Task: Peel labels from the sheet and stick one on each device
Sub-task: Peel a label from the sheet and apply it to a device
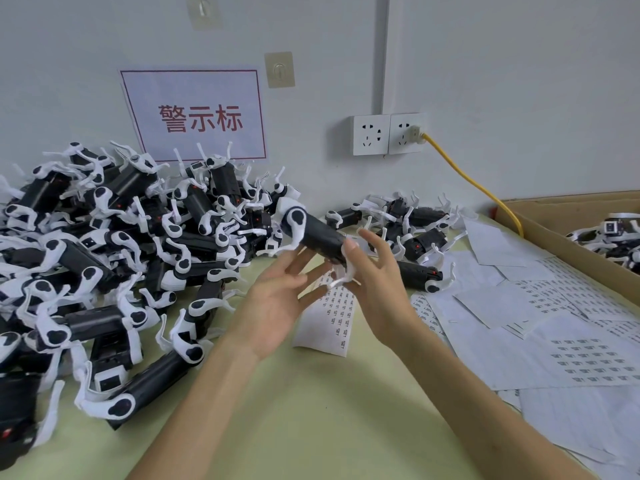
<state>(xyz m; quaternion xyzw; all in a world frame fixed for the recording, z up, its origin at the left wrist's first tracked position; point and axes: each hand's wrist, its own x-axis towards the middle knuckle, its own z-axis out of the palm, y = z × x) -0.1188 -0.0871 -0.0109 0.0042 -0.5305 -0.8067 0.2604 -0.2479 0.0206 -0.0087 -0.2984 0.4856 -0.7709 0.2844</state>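
A black cylindrical device [313,233] with white clip arms is held above the table between my hands. My right hand [375,289] pinches its near end, thumb on top and the other fingers spread. Just left of it, my left hand [273,299] is open, palm up, and its straight fingertips reach under the device's body. A label sheet [325,327] with columns of small printed labels lies on the table below both hands. I cannot see any label on the held device.
A big pile of the same devices [104,244] fills the left side. A smaller group [415,233] lies by the wall. Several label sheets [571,355] cover the right. A cardboard box [554,233] holds more devices. A yellow cable [478,185] runs from the wall socket.
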